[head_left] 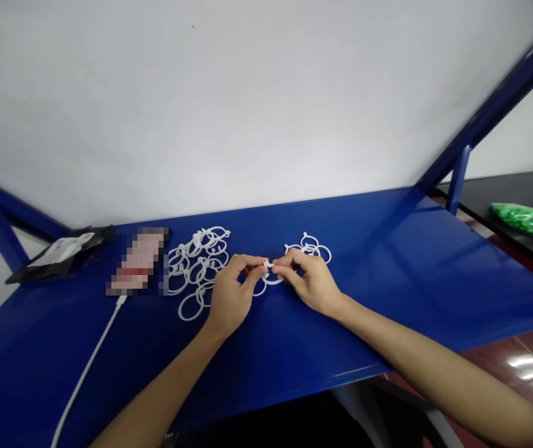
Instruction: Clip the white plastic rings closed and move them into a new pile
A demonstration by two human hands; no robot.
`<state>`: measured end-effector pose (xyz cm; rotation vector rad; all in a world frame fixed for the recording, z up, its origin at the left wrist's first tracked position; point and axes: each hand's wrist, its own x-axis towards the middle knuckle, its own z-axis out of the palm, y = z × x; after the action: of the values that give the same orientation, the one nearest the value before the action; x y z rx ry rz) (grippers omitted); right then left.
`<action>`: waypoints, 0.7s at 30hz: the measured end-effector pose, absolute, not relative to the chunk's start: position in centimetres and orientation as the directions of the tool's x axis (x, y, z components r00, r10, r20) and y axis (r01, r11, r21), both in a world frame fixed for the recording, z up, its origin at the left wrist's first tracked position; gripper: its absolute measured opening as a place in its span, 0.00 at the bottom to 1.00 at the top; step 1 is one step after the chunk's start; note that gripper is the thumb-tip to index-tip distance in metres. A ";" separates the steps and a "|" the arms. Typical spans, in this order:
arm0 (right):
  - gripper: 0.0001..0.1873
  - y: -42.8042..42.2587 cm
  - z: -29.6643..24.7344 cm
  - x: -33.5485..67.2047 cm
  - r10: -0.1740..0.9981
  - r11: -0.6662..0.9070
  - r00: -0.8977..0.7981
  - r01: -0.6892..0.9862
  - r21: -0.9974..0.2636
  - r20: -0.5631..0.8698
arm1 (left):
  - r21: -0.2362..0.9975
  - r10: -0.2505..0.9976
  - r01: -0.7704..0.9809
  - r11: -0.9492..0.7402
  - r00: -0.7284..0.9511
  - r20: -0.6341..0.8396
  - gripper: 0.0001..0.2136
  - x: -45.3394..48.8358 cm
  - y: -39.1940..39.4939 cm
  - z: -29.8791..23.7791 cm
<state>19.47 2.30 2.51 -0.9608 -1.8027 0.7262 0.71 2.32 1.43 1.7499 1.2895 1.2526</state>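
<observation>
Near the middle of the blue table, my left hand and my right hand meet with thumbs and fingertips pinched. Between them is the small knobbed end of a white ring, thin and plastic-looking. A second thin ring hangs lower, by my left fingertips; whether the two are joined I cannot tell. Left of my left hand lies a loose pile of similar white rings, partly overlapping. Just behind my right hand, a smaller cluster of rings rests on the table, partly covered by my fingers.
A blurred-out pinkish phone-like object lies left of the pile, with a white cable running to the front edge. Behind it is a black plastic package. Blue frame bars flank the table. Far right sits a green-filled bag.
</observation>
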 end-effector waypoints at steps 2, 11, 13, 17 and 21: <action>0.09 2.2 2.5 19.6 0.839 0.536 -0.294 0.300 -0.789 0.458 | 0.886 0.947 0.337 -0.319 0.073 0.313 0.06 0.7 2.2 1.4; 0.12 1.8 3.0 20.9 0.716 0.672 -0.511 0.318 -0.669 0.476 | 0.816 0.892 0.362 -0.451 0.175 0.416 0.06 0.8 1.5 2.9; 0.13 1.9 2.9 21.1 0.685 0.702 -0.545 0.319 -0.637 0.483 | 0.801 0.888 0.385 -0.459 0.185 0.420 0.06 0.7 1.7 2.9; 0.12 2.5 2.7 20.9 0.710 0.681 -0.528 0.349 -0.643 0.465 | 0.761 0.900 0.484 -0.432 0.181 0.396 0.02 0.4 2.5 2.7; 0.07 4.0 2.7 21.0 0.776 0.628 -0.350 0.496 -0.599 0.524 | 0.572 0.855 0.662 -0.485 0.220 0.470 0.06 0.4 3.0 2.4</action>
<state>21.02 3.96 2.66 -0.9967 -2.0237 0.4303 0.38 2.98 2.42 2.2452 1.4327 1.1214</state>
